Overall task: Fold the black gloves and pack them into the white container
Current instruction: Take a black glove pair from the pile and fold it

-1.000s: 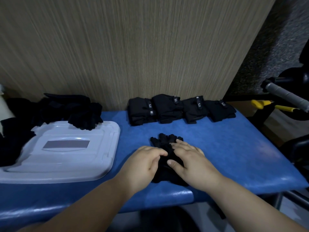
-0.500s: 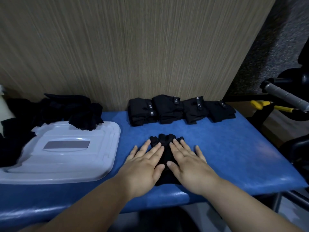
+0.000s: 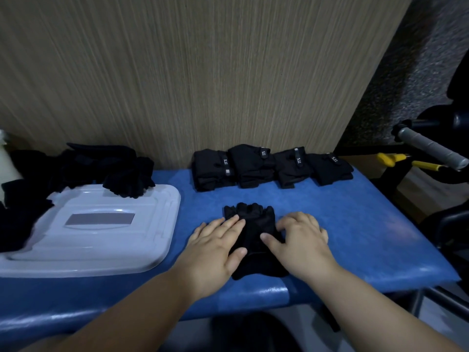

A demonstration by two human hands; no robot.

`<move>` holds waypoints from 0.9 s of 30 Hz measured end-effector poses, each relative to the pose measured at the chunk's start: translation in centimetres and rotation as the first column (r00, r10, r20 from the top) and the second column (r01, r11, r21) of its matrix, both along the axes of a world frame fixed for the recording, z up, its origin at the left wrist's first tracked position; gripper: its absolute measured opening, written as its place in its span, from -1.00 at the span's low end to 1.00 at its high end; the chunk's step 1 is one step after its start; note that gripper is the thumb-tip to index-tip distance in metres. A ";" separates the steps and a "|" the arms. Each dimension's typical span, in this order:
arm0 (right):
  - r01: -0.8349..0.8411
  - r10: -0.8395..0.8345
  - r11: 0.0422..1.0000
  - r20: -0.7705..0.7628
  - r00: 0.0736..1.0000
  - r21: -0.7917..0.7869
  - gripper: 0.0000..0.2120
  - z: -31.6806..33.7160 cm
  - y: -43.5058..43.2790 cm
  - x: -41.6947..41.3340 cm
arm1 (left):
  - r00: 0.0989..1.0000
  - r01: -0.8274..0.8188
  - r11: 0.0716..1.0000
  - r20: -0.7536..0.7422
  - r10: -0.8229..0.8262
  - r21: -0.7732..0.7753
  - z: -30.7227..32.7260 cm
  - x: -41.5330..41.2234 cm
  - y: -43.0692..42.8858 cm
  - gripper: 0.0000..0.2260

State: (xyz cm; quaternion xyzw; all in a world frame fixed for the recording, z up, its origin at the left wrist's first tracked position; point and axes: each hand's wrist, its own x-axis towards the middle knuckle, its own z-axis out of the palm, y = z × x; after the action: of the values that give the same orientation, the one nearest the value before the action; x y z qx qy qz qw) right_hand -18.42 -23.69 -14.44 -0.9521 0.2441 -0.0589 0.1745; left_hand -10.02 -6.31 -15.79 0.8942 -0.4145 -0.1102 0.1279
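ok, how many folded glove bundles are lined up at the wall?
4, in a row on the blue bench at the wall: leftmost bundle, second bundle, third bundle, rightmost bundle. The unfolded pile could hide more.

The blue desk [image 3: 368, 224] carries a white container [image 3: 101, 240]; right of it, a glove [image 3: 253, 219]; farther back, four folded gloves [image 3: 251, 166].

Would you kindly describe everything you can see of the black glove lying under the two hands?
The black glove is matte, soft-looking fabric, with short finger stubs pointing toward the wall and its cuff toward the person. It lies flat on the blue padded bench, in front of the row of folded gloves and apart from them. The left hand presses flat on its left half. The right hand rests its thumb on the cloth, fingers curled at the right edge; whether they pinch it is unclear.
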 end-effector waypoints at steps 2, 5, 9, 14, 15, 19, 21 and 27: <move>-0.009 -0.009 0.987 0.109 0.994 0.159 -0.77 -0.1 -0.1 0.2 | 1.000 -0.006 0.998 -0.008 0.006 -0.063 0.1 -0.4 -0.1 -0.48; -0.027 -0.077 0.907 0.228 0.971 0.421 -0.86 0.7 -0.8 0.0 | 1.000 -0.008 0.987 -0.011 0.006 -0.161 0.1 -1.2 -0.7 -0.48; 0.011 -0.111 0.921 0.235 0.966 0.389 -0.86 1.5 -2.7 -0.6 | 0.999 0.000 0.963 0.049 0.014 -0.271 -0.2 -2.0 -3.4 -0.56; 0.103 -0.190 0.932 0.227 0.955 0.348 -0.76 2.3 -6.1 -1.9 | 0.995 0.098 0.976 0.039 -0.092 -0.193 0.2 -3.5 -9.0 -0.56; 0.131 -0.210 0.936 0.221 0.952 0.328 -0.74 2.4 -6.9 -2.4 | 0.991 0.132 0.980 0.040 -0.128 -0.146 0.2 -3.7 -10.1 -0.55; 0.267 -0.302 0.944 0.179 0.937 0.196 -0.58 2.1 -10.0 -3.9 | 0.978 0.205 0.979 0.030 -0.204 -0.014 0.2 -4.0 -14.1 -0.54; 0.285 -0.296 0.955 0.186 0.937 0.083 -0.55 1.8 -10.9 -4.4 | 0.978 0.208 0.978 0.019 -0.208 0.012 0.2 -4.1 -15.4 -0.53; 0.087 -0.084 0.996 -0.131 0.988 0.017 -0.52 0.1 -11.3 -4.1 | 0.983 0.179 0.976 0.016 -0.182 0.126 0.2 -4.2 -16.4 -0.51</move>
State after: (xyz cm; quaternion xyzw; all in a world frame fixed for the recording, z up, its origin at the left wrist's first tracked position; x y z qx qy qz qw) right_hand -22.49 -34.96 -14.36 -0.9405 0.2963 -0.0012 0.1663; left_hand -14.21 -22.70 -15.64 0.8606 -0.4879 -0.1347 0.0559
